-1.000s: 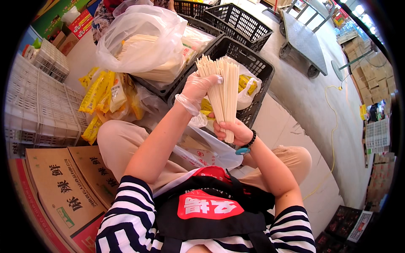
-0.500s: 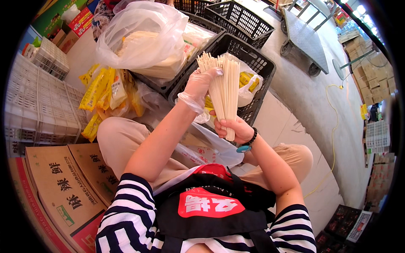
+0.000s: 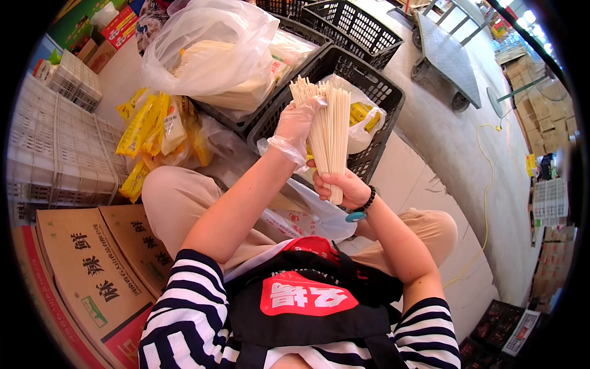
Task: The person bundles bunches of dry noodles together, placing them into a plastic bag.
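A bundle of thin pale sticks (image 3: 334,132), straight and dry like noodles, stands nearly upright before me, its top ends fanned out unevenly. My left hand (image 3: 297,123), in a clear plastic glove, grips its upper left side with the thumb across the front. Lower down, my bare right hand (image 3: 343,186) wraps round the narrower end, which pokes out below the fingers. Behind the bundle is a black crate (image 3: 384,132) with a white plastic bag (image 3: 358,140) and yellow packets (image 3: 362,115) inside.
An open clear bag (image 3: 212,27) of similar sticks fills another crate at the far left. Yellow packets (image 3: 147,129) are heaped left of my knee, beside white crates (image 3: 61,141). Cardboard boxes (image 3: 98,264) stand at my left. A flat trolley (image 3: 448,58) is at the far right.
Both hands keep hold of the bundle, which stays almost in place. My left hand has shifted very slightly, and the whole view has moved a little.
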`<state>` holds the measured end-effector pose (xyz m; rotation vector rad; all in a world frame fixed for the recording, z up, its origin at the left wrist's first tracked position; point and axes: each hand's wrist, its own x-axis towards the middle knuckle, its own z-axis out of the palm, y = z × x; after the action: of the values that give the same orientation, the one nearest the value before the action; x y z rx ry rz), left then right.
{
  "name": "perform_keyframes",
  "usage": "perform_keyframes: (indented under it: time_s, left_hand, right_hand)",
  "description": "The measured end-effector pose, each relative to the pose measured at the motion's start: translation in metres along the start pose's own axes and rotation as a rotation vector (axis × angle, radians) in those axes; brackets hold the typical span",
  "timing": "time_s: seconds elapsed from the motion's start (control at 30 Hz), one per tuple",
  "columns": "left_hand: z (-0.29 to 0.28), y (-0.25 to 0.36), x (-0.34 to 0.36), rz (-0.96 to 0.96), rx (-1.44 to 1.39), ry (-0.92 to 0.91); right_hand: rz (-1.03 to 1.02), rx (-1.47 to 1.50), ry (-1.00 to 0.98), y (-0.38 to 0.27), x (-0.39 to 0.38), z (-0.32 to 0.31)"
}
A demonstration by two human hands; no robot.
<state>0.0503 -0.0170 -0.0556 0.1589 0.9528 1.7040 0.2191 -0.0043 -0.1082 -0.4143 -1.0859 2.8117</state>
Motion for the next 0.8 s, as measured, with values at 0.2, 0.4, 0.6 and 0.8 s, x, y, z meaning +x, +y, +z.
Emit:
perform_keyframes:
  time_s: [0.2, 0.4, 0.6, 0.8]
  left_hand:
    - [-0.006, -0.007, 0.011, -0.058, 0.0, 0.006]
    - [-0.01, -0.011, 0.013, -0.072, -0.064, 0.006]
    - [-0.013, -0.012, 0.015, -0.081, -0.056, 0.089]
    - [-0.031, -0.017, 0.031, -0.063, -0.001, 0.105]
  right_hand:
    - [0.009, 0.007, 0.019, 0.004, 0.0, -0.005]
    - [0.027, 0.008, 0.041, 0.008, 0.002, -0.006]
    - [0.055, 0.029, 0.06, 0.012, 0.005, -0.007]
    - [0.102, 0.057, 0.083, 0.015, 0.009, -0.006]
